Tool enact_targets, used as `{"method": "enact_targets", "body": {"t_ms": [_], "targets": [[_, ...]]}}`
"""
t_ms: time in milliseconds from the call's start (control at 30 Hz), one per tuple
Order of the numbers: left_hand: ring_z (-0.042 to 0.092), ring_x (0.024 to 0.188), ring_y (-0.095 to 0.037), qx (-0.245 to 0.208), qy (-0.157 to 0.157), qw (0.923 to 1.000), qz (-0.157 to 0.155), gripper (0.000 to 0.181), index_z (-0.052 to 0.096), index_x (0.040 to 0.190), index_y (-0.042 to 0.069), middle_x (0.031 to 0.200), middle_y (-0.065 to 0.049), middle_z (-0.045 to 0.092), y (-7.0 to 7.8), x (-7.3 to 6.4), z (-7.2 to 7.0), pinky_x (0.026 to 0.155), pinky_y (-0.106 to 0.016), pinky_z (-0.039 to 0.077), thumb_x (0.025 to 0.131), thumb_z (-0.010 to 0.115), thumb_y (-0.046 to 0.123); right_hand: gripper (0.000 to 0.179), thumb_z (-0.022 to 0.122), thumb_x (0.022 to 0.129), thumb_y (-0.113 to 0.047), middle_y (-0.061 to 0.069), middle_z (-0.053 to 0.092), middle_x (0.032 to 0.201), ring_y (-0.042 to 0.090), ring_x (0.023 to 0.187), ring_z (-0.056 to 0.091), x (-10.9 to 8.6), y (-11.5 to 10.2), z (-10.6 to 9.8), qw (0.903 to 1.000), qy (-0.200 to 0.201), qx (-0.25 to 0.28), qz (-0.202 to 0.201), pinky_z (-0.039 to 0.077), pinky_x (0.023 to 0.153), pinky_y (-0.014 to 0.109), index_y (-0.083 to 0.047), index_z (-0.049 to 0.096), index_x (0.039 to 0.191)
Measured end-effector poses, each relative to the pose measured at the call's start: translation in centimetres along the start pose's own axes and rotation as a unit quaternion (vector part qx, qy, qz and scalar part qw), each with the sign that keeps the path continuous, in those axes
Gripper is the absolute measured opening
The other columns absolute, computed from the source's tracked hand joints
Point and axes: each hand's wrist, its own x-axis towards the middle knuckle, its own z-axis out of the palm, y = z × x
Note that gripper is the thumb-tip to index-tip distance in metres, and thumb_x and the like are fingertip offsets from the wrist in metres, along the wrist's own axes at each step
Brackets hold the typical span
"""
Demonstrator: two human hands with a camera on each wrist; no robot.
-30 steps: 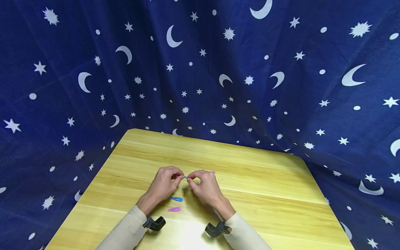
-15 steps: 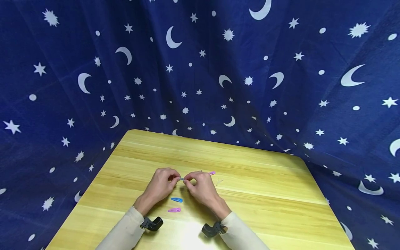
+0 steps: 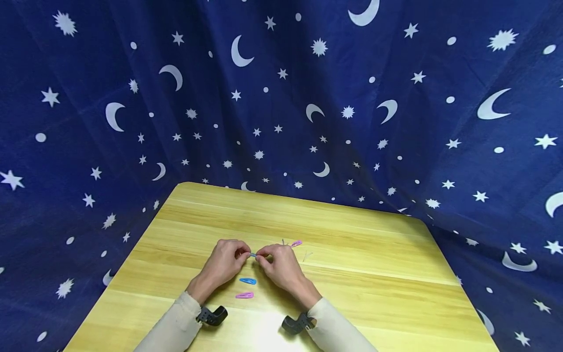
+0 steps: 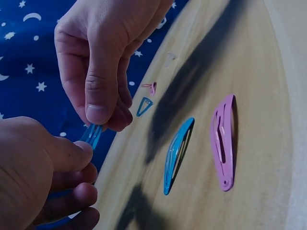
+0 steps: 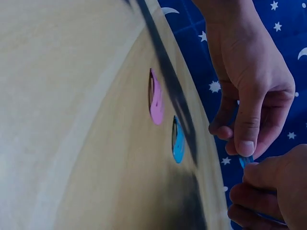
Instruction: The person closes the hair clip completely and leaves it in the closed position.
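Observation:
Both hands pinch one small blue hair clip [image 4: 91,136] between them, raised over the table. The left hand [image 3: 224,261] has thumb and fingertips on its left end; the right hand [image 3: 283,264] pinches the other end, and their fingers hide much of it. Closer to the person, a blue snap hair clip [image 3: 248,281] lies on the table, with a pink snap hair clip [image 3: 244,295] just nearer still. Beyond the right hand are another pink clip [image 3: 296,243] and, in the left wrist view, a blue triangular clip [image 4: 144,106].
The wooden table [image 3: 374,274] reaches back to a dark blue curtain [image 3: 281,98] with moons and stars. A thin pale, whitish item [image 3: 307,255] lies right of the right hand. Black wrist cameras [image 3: 213,316] are strapped over beige sleeves.
Both hands have shifted a little left and toward the person, still pinching the blue clip. More of the far pink clip and the pale item beside the right hand now shows.

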Motion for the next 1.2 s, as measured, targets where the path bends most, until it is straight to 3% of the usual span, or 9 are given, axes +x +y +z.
{"method": "enact_targets", "body": {"t_ms": [400, 733, 1200], "targets": [[0.063, 0.076, -0.003, -0.002, -0.029, 0.9996, -0.004, 0.011, 0.082, 0.092, 0.014, 0.088, 0.004, 0.078, -0.3, 0.1, 0.1, 0.069, -0.023, 0.054, 0.098, 0.081, 0.006, 0.005, 0.081, 0.097, -0.011, 0.001, 0.084, 0.094, 0.016, 0.09, 0.079, 0.2, 0.1, 0.3, 0.9998, -0.014, -0.013, 0.01, 0.064, 0.081, 0.032, -0.012, 0.085, 0.095], [0.064, 0.076, -0.003, -0.001, -0.045, 0.9989, -0.017, 0.011, 0.083, 0.089, 0.014, 0.085, 0.005, 0.077, -0.7, -0.1, 0.5, 0.068, -0.023, 0.054, 0.094, 0.084, 0.004, 0.005, 0.081, 0.096, -0.011, 0.003, 0.083, 0.095, 0.019, 0.094, 0.078, 0.0, 0.3, 0.9, 0.9988, -0.031, -0.032, 0.017, 0.064, 0.087, 0.036, -0.011, 0.085, 0.092], [0.067, 0.078, -0.006, 0.031, -0.076, 0.9966, -0.01, 0.012, 0.084, 0.087, 0.015, 0.084, 0.005, 0.078, -1.0, -0.5, 0.8, 0.072, -0.027, 0.057, 0.093, 0.085, 0.005, 0.005, 0.082, 0.093, -0.008, 0.005, 0.082, 0.096, 0.021, 0.095, 0.077, -0.4, 0.3, 1.5, 0.9987, -0.037, -0.032, -0.011, 0.063, 0.089, 0.038, -0.01, 0.084, 0.089]]}}
